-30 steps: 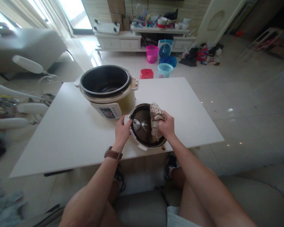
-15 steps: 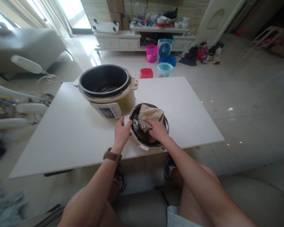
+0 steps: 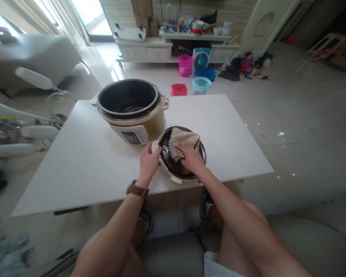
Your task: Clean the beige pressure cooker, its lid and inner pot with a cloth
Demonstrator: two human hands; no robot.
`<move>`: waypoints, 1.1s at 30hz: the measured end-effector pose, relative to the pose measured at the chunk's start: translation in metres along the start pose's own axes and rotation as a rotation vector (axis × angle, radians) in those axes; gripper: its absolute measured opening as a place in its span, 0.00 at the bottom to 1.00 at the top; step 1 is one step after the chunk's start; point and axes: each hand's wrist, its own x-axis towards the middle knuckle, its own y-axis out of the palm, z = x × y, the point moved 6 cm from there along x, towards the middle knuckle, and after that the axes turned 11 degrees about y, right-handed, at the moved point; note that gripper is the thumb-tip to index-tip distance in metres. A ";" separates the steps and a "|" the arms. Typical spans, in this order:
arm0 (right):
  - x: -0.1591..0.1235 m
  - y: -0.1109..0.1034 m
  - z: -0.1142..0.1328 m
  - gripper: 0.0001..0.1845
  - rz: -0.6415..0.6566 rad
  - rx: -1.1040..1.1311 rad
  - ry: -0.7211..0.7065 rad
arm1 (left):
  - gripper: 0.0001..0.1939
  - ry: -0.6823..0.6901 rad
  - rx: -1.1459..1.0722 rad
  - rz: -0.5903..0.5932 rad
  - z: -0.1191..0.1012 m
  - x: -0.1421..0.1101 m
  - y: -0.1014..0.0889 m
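An upturned pressure cooker lid rests near the front edge of the white table, its inner side facing up. On the left, my left hand is closed on the lid's white handle. Inside the lid lies a beige cloth with a brown pattern, and my right hand grips it against the lid's inner surface. Just behind and to the left stands the electric pressure cooker, lidless, with its dark inner pot showing and its control panel facing me.
The white table spans the space before me. White-handled items and a pile of small things lie left of it. Beyond are a red stool, a pink basket, a light blue basket and a cluttered cabinet.
Hardly anything differs. The whole view has shifted very slightly, while both hands, the cloth and the lid keep nearly the same positions.
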 end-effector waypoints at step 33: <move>-0.007 -0.021 0.003 0.39 -0.219 0.139 -0.225 | 0.21 0.088 0.079 -0.010 -0.009 -0.006 0.003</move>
